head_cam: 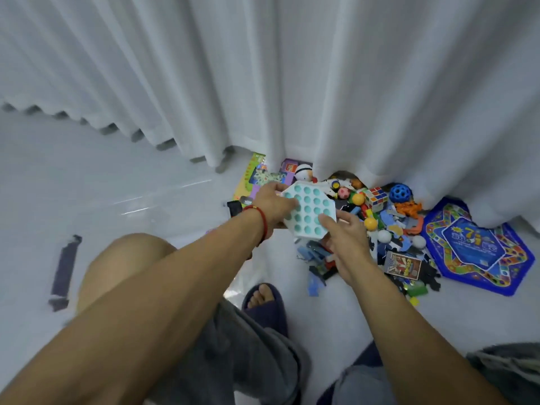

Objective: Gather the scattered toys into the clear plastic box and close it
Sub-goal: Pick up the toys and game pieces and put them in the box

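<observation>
Hanging down behind everything is a big white curtain (pixel 292 68), and its bottom edge covers part of the toy pile (pixel 385 226) on the pale floor (pixel 117 176). A blue star-shaped game mat (pixel 479 247) lies at the right of the pile. Both hands hold up a white board with teal dimples (pixel 309 211) over the pile. The left hand (pixel 273 204) grips its left edge with curled fingers, and the right hand (pixel 347 238) pinches its lower right corner.

I think the job has only just begun. Balls, a colour cube (pixel 376 197), blocks, puzzle bits and a card box (pixel 402 266) are all still on the floor. Something clear and shiny (pixel 248 280) shows near the person's foot. It may be the plastic box, but I cannot tell.

A big yellow "7" is on the mat. The other writing is too blurry to read.
</observation>
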A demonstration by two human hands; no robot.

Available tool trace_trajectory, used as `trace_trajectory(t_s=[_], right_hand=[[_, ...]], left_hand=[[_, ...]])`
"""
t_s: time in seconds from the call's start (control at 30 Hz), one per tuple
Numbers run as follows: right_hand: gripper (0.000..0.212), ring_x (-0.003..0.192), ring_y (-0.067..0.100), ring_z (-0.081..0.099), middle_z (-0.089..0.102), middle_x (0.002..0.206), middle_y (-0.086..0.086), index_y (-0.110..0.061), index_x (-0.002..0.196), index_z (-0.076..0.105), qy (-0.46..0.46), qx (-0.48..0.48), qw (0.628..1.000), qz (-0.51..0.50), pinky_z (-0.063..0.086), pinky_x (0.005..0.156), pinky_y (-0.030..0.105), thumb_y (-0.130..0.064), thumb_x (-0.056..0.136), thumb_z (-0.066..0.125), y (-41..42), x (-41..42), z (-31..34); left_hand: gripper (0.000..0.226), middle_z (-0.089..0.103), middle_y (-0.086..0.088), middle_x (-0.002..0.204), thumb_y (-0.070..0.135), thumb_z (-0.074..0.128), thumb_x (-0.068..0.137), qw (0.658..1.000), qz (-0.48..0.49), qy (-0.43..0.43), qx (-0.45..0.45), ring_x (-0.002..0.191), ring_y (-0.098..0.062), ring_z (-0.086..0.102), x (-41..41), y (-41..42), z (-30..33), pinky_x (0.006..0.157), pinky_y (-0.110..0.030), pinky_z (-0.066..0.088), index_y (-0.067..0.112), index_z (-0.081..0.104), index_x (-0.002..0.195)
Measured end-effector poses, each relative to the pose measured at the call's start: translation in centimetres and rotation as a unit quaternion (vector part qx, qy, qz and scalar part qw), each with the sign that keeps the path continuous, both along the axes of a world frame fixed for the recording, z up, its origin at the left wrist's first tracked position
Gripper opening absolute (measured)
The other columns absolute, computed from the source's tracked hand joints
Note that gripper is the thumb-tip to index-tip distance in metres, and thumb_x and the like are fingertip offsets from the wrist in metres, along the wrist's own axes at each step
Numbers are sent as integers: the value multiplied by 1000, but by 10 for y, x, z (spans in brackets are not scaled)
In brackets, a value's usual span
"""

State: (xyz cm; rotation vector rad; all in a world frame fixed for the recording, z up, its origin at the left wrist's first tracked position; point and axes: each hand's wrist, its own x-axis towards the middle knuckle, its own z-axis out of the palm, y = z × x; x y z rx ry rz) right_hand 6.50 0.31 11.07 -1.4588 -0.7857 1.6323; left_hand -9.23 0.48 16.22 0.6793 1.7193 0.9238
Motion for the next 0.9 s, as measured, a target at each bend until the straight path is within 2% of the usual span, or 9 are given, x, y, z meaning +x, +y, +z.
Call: trace_trajectory(t_s=[0.07, 0.17, 0.3, 0.43, 0.53, 0.57, 0.63, 0.77, 0.9], right_hand=[[44, 86, 21, 73, 73, 107, 6, -11, 121, 52, 0, 46, 997, 55, 57, 65, 36, -14, 84, 76, 4, -22, 31], [31, 75, 16, 71, 75, 103, 6, -12, 113, 60, 1, 103, 986, 128, 53, 55, 23, -11, 85, 74, 9, -61, 70], [29, 74, 13, 72, 75, 97, 1, -11, 112, 64, -74, 169, 959, 213, 56, 59, 25, -13, 85, 74, 15, -120, 104], [25, 66, 15, 68, 72, 92, 3, -17, 108, 61, -181, 196, 901, 342, 46, 47, 19, -28, 88, 71, 15, -176, 113], [37, 73, 18, 62, 63, 93, 1, -24, 106, 61, -223, 167, 859, 430, 55, 62, 30, -54, 83, 64, 15, -194, 106], [36, 72, 18, 61, 61, 91, 1, -25, 102, 64, -228, 165, 850, 445, 55, 68, 34, -54, 82, 62, 15, -195, 103], [22, 73, 18, 60, 61, 90, 3, -21, 99, 67, -216, 155, 846, 462, 53, 66, 34, -40, 88, 62, 16, -191, 99], [11, 70, 17, 58, 64, 88, 7, -13, 100, 67, -243, 148, 822, 493, 47, 56, 26, -18, 94, 59, 15, -170, 89], [16, 85, 17, 65, 69, 99, 4, -16, 109, 67, -282, 174, 801, 499, 56, 69, 29, -21, 96, 58, 16, -136, 81]], left_hand=[[28, 66, -18, 112, -2, 64, 86, 1000, 5, -2, 30, 97, -35, 69, -27, -3, 37, 75, -51, 59, 14, 55, 107], [27, 67, -17, 110, -5, 62, 86, 998, 28, 0, 65, 98, -34, 68, -69, -12, 85, 77, -51, 59, 11, 57, 107], [29, 66, -13, 105, -7, 61, 87, 992, 86, -2, 93, 93, -31, 67, -125, -38, 114, 77, -52, 59, 8, 56, 112], [32, 65, -15, 113, -6, 61, 86, 977, 193, -41, 83, 95, -33, 68, -178, -73, 88, 69, -49, 61, 8, 56, 115], [34, 63, -16, 114, -7, 60, 86, 957, 285, -54, 29, 91, -33, 68, -211, -109, 41, 62, -47, 60, 10, 54, 114], [36, 62, -17, 115, -8, 59, 86, 948, 313, -56, 5, 92, -34, 67, -219, -122, 24, 58, -46, 60, 10, 53, 115], [40, 59, -20, 118, -11, 56, 86, 931, 360, -57, -34, 94, -38, 66, -231, -142, -12, 54, -46, 59, 8, 51, 120], [24, 65, -20, 102, -1, 56, 88, 915, 390, -51, -88, 82, -34, 65, -236, -164, -49, 71, -49, 57, 1, 55, 112], [53, 51, -20, 133, 9, 54, 87, 939, 299, 79, -152, 120, -37, 53, -236, -156, -54, 103, -46, 46, -1, 42, 137]])
